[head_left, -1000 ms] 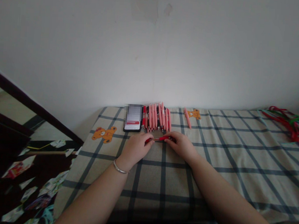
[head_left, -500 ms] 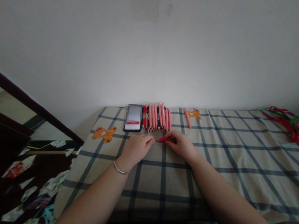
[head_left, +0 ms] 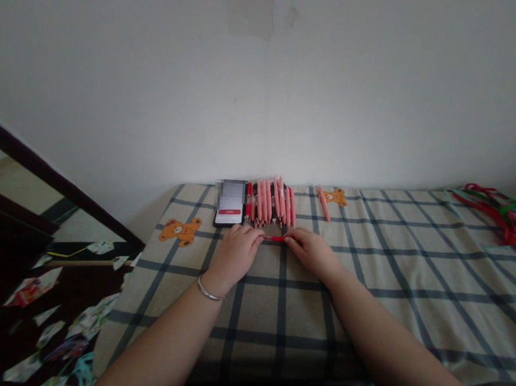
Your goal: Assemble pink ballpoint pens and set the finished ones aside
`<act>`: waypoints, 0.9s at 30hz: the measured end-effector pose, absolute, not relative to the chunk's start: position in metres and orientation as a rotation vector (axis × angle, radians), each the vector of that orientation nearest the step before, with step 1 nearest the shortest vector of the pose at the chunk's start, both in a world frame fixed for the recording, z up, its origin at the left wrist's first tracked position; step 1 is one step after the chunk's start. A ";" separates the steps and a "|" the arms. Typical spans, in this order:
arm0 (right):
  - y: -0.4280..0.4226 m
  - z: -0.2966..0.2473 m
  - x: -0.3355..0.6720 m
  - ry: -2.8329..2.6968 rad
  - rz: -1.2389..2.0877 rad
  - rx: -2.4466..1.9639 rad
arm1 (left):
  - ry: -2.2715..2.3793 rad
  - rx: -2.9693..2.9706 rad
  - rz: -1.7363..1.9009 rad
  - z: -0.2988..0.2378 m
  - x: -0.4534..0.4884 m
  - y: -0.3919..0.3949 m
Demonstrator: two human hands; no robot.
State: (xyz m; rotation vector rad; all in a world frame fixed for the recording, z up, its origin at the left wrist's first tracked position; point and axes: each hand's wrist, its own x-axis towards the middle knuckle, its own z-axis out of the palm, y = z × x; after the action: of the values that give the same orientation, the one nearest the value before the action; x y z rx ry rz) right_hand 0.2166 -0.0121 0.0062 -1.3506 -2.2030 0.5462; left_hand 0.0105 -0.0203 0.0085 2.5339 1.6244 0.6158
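Note:
A red pen [head_left: 277, 239] lies level between my two hands, just above or on the checked cloth. My left hand [head_left: 237, 249] pinches its left end, which looks clear or pale. At the other end, the fingers of my right hand [head_left: 311, 251] are closed on the red part, hiding its tip. Right behind my hands sits a pile of pink pens [head_left: 266, 200], with some red and black parts among them. One pink pen [head_left: 324, 204] lies apart from the pile, to the right.
A phone [head_left: 229, 217] with a lit screen lies left of the pile. Red and green ribbons or strips [head_left: 501, 219] are heaped at the far right. A wall [head_left: 263, 100] rises behind the table. Scraps [head_left: 93, 317] litter the dark area at lower left.
My right fingers have shifted slightly and now close over the pen's right end, where dark parts showed before. The pen looks more level. My left hand has barely moved.

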 end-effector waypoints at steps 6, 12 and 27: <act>-0.011 0.007 0.218 -2.229 0.593 -1.364 | 1.517 2.491 0.628 0.009 0.010 -0.019; -0.013 0.007 0.217 -2.171 0.601 -1.389 | 1.495 2.477 0.610 0.010 0.008 -0.018; -0.017 0.010 0.215 -2.189 0.609 -1.386 | 1.472 2.448 0.696 0.011 0.010 -0.019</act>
State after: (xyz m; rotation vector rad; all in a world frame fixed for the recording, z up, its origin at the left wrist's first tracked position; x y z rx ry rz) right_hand 0.2151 -0.0172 0.0097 -1.3855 -2.1895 0.6091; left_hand 0.0103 -0.0194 0.0111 2.4476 1.4717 0.6963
